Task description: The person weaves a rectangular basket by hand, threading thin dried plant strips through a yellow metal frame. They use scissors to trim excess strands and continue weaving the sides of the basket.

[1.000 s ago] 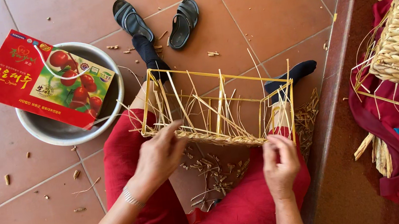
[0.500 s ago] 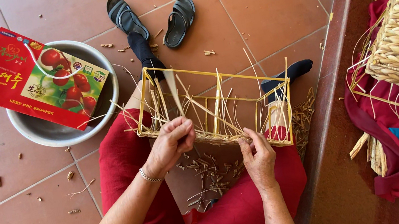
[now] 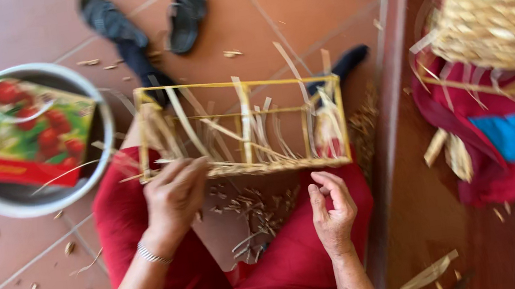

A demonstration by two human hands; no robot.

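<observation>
Pretty blurry shot from the head cam. A yellow frame [image 3: 241, 125] strung with straw strips is propped across the lap, over the red skirt [image 3: 287, 261]. Its near left edge is gripped by the left hand [image 3: 174, 195], fingers curled shut on it. The right hand [image 3: 332, 206] is kept just below the frame's near right corner, loosely half-open, nothing held.

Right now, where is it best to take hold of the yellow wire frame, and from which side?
Probably the bare top rail of the wire frame, taken from above. It is straight and free of straw, while the lower edge carries loose strips and the left hand already rests there.
</observation>
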